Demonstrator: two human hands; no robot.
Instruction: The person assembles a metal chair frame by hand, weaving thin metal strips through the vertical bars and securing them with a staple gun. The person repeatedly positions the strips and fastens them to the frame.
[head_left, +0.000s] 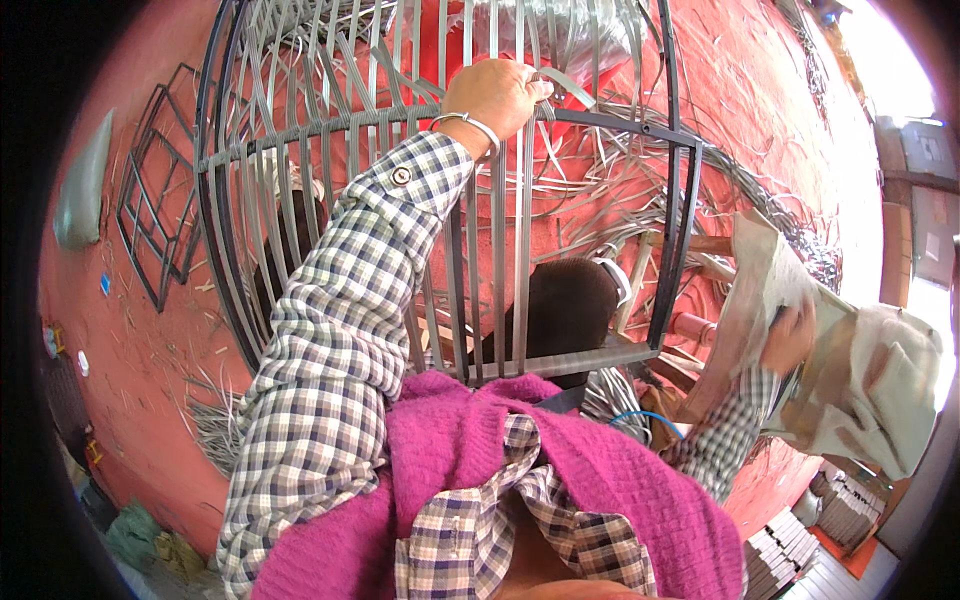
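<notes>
- Red floor [130, 390] lies under it all, with loose, thin grey strips [745, 175] strewn about.
- Big dark metal frame [680, 245] sits right in front of the person, near edge by the purple knit top [450, 420].
- Left hand [497, 95] reaches far forward, its back up, over the frame's cross bar; its fingers are close together, pinching a flat grey strip [570, 87].
- Right hand [788, 338] is out to the side by a pale cloth [870, 390], arm bent; it is blurry, so I cannot tell how its fingers are.
- Below the cross bar, open room shows inside the frame's right side bar.
</notes>
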